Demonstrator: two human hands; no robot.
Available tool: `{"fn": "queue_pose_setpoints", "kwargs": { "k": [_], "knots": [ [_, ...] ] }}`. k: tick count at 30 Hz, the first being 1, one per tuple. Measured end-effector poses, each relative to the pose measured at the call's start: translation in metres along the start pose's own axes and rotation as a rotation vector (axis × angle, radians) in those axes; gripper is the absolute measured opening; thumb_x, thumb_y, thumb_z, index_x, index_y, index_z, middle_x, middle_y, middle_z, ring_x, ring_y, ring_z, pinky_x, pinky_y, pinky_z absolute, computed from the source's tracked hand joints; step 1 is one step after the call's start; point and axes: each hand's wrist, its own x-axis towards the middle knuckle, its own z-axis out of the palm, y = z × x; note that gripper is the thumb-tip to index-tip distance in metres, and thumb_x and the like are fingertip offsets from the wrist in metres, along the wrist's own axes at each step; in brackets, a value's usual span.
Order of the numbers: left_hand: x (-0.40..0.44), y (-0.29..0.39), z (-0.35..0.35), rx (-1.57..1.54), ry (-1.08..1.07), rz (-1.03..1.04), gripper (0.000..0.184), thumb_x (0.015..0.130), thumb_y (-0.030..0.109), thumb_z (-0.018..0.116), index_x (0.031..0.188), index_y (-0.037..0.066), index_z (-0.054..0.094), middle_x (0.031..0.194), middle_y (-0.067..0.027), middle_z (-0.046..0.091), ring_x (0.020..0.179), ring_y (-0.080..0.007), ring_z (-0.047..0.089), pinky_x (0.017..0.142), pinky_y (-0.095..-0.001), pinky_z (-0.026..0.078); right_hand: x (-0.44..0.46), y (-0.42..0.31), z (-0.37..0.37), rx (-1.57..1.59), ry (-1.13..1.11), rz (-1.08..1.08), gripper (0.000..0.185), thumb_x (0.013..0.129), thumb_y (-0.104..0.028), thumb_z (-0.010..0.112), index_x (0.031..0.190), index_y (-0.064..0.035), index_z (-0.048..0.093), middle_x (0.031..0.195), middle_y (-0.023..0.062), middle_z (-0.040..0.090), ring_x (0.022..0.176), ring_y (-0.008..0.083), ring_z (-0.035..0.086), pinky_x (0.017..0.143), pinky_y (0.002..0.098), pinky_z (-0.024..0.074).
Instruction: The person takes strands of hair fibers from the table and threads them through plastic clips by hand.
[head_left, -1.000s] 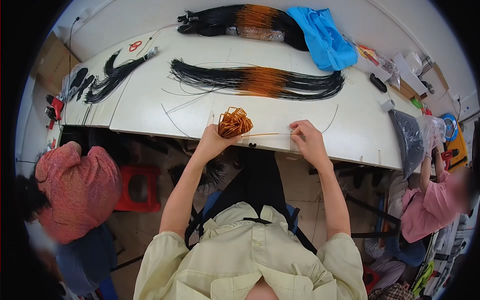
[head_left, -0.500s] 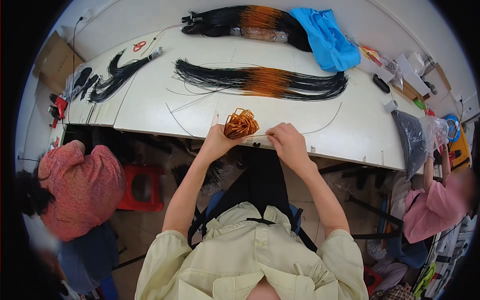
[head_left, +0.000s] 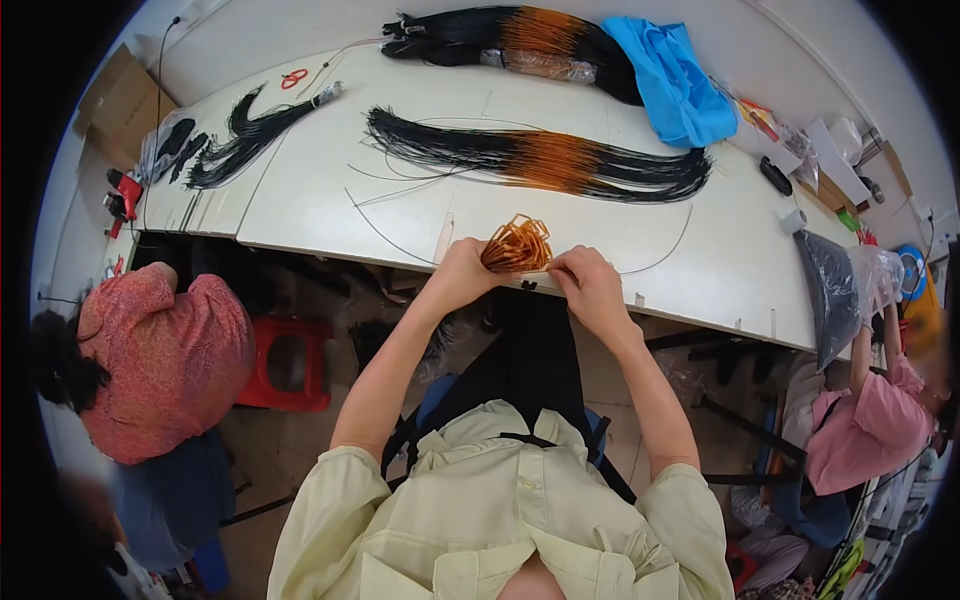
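Observation:
Near the table's front edge, my left hand (head_left: 468, 272) is closed around a bundle of bent orange wire loops (head_left: 518, 244). My right hand (head_left: 588, 284) pinches a thin wire right beside the bundle, its fingertips close to my left hand. A thin dark wire (head_left: 668, 256) curves out to the right of my right hand, and another (head_left: 385, 238) runs left of my left hand. Beyond my hands lies a long bundle of black wires with an orange middle (head_left: 555, 160).
A thicker wire bundle (head_left: 545, 30) and a blue cloth (head_left: 672, 85) lie at the back. Left are a black wire bundle (head_left: 262, 135) and red-handled scissors (head_left: 293, 78). Co-workers sit at left (head_left: 165, 360) and right (head_left: 865, 420), near a red stool (head_left: 290, 362).
My right hand has moved left along the wire, up to the orange bundle. My left hand still holds the bundle. The whole view has shifted slightly.

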Motion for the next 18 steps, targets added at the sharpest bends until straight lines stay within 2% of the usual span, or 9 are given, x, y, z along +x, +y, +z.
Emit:
{"fn": "queue_pose_setpoints", "kwargs": {
  "k": [4, 8, 18],
  "knots": [
    [-0.002, 0.012, 0.006, 0.028, -0.079, 0.015, 0.027, 0.075, 0.011, 0.076, 0.082, -0.012, 0.065, 0.07, -0.0141, 0.067, 0.056, -0.0179, 0.057, 0.058, -0.0288, 0.048, -0.006, 0.003, -0.014, 0.042, 0.016, 0.028, 0.006, 0.083, 0.0, 0.062, 0.089, -0.001, 0.064, 0.09, 0.0068, 0.062, 0.082, 0.0211, 0.057, 0.073, 0.0298, 0.0459],
    [-0.004, 0.012, 0.004, 0.029, -0.062, 0.004, 0.026, 0.075, 0.01, 0.076, 0.083, -0.012, 0.065, 0.072, -0.0131, 0.068, 0.058, -0.0192, 0.058, 0.06, -0.0299, 0.048, -0.016, 0.019, -0.029, 0.059, 0.12, 0.083, 0.006, 0.083, 0.002, 0.061, 0.088, -0.0007, 0.062, 0.098, 0.0063, 0.062, 0.086, 0.0204, 0.056, 0.075, 0.0288, 0.0455],
    [-0.005, 0.017, 0.004, 0.022, -0.06, -0.012, 0.025, 0.075, 0.009, 0.076, 0.083, -0.012, 0.064, 0.074, -0.0126, 0.068, 0.059, -0.0192, 0.058, 0.061, -0.0296, 0.048, -0.02, 0.027, -0.031, 0.059, 0.102, 0.085, 0.005, 0.082, 0.004, 0.061, 0.081, -0.0001, 0.057, 0.103, 0.0058, 0.062, 0.091, 0.0208, 0.056, 0.08, 0.0286, 0.0446]
  ]
}}
